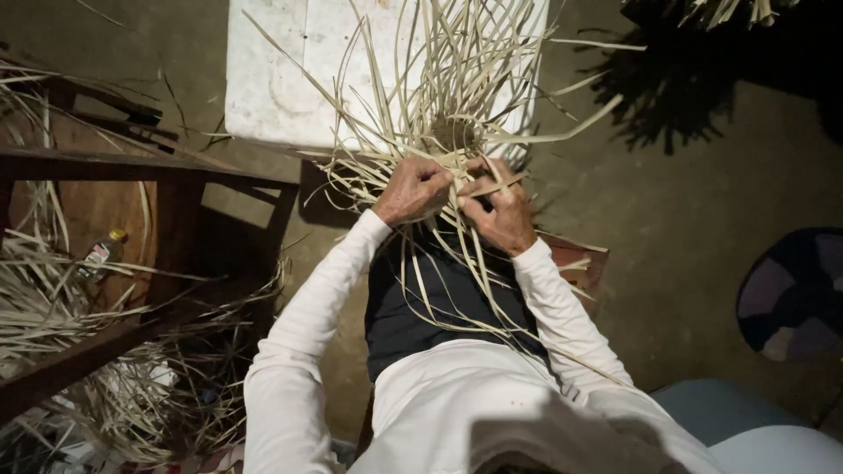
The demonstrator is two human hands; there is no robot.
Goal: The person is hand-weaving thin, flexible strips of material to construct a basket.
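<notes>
Both my left hand (413, 189) and right hand (496, 211) pinch woven straw strips (448, 132); loosening could, I judge, unravel the centre.

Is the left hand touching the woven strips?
Touching. The head view shows the left hand with fingers closed around the pale woven strips; the right hand grips them too.

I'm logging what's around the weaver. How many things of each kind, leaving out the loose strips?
Hands, left hand and right hand, both gripping the woven strip bundle: 2
Woven strip bundles: 1
White boxes: 1
Small bottles: 1
Round dark mats: 1
Total: 6
</notes>
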